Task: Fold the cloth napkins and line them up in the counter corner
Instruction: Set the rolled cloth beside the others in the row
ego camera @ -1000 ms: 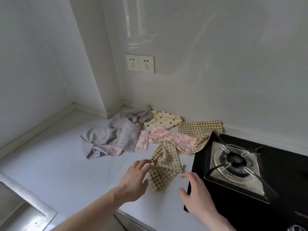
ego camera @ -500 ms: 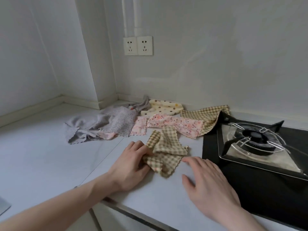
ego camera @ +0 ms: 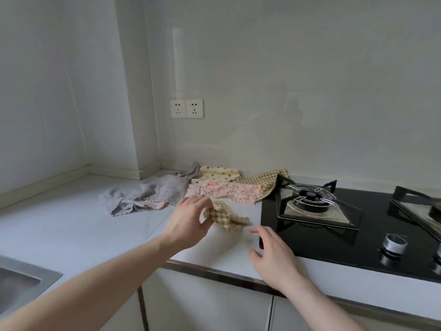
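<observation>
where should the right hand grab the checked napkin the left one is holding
Pinch the free right end of the checked napkin, coming from the right along the counter. The left hand holds its left end bunched; the right hand is open beside it.

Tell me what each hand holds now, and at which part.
The left hand pinches the crumpled checked napkin at its left end. The right hand holds nothing.

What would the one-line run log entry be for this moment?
phase: first pickup | left hand: pinches checked napkin | right hand: open, empty, over counter | folded: none | pile: crumpled beside stove
</observation>
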A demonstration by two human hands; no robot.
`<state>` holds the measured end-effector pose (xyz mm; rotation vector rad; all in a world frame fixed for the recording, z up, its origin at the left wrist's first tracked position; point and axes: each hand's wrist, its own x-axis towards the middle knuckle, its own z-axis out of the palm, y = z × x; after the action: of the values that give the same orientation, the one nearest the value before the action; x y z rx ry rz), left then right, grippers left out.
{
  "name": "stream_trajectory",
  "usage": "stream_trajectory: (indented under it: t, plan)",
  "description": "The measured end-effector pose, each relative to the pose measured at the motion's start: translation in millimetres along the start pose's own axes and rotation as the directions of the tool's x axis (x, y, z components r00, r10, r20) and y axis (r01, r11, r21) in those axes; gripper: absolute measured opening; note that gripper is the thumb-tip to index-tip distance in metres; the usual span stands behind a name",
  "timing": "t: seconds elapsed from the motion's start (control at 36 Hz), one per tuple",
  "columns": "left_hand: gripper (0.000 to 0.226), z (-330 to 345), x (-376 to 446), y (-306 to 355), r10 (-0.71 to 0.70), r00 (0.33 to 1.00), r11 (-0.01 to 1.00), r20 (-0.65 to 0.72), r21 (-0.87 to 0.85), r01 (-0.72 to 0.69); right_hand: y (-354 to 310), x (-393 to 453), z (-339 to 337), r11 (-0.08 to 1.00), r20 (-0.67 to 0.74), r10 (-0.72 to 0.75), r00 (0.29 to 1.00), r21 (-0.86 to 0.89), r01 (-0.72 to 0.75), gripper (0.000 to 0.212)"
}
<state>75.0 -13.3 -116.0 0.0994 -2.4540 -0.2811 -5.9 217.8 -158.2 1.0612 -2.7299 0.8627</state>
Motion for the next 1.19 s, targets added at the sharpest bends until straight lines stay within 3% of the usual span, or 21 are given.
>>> stream_trajectory:
  t: [0.17,0.28,0.39,0.47,0.67,0.75,0.89,1.11,1.19]
  plan:
    - [0.019,-49.8,25.6,37.4,-0.093,0.992,0.984,-0.089,-0.163,0.078,-10.9,-21.9,-18.5,0.978,0.020,0.050,0.999,0.200,-0.053,0.056]
    - [0.023,-79.4,36.2,62.9,-0.072,0.996,0.972,-0.053,-0.226,0.059,-32.3,-29.5,-47.8,0.940,-0.031,0.073,0.997,0.337,-0.059,0.071]
    - [0.012,-106.2,39.4,88.5,0.014,0.999,0.973,0.039,-0.229,-0.004,-56.0,-33.3,-88.9,0.894,-0.095,0.043,0.995,0.447,0.005,0.071]
    - [0.011,-122.6,37.4,104.0,0.078,0.992,0.979,0.104,-0.198,-0.056,-71.7,-37.3,-117.0,0.867,-0.134,0.033,0.990,0.497,0.038,0.061]
    - [0.019,-146.8,21.4,124.8,0.190,0.958,0.980,0.216,-0.093,-0.174,-91.4,-47.8,-150.3,0.892,-0.262,-0.011,0.965,0.434,0.128,0.003]
    - [0.033,-151.2,10.2,124.2,0.181,0.934,0.981,0.310,0.013,-0.194,-92.4,-52.0,-156.6,0.899,-0.279,-0.010,0.960,0.419,0.131,0.004]
    - [0.023,-156.6,-5.6,112.9,0.082,0.885,0.965,0.459,0.186,-0.185,-88.3,-52.7,-160.8,0.908,-0.297,0.037,0.954,0.408,0.092,0.004]
    - [0.017,-161.8,-6.6,96.2,-0.021,0.958,0.998,0.286,0.066,0.003,-79.0,-49.0,-157.2,0.904,-0.315,0.061,0.947,0.420,0.082,0.008]
    - [0.014,-163.2,-4.6,94.9,-0.031,0.974,0.998,0.223,0.059,0.019,-79.1,-47.3,-156.1,0.906,-0.253,0.077,0.964,0.421,0.039,0.012]
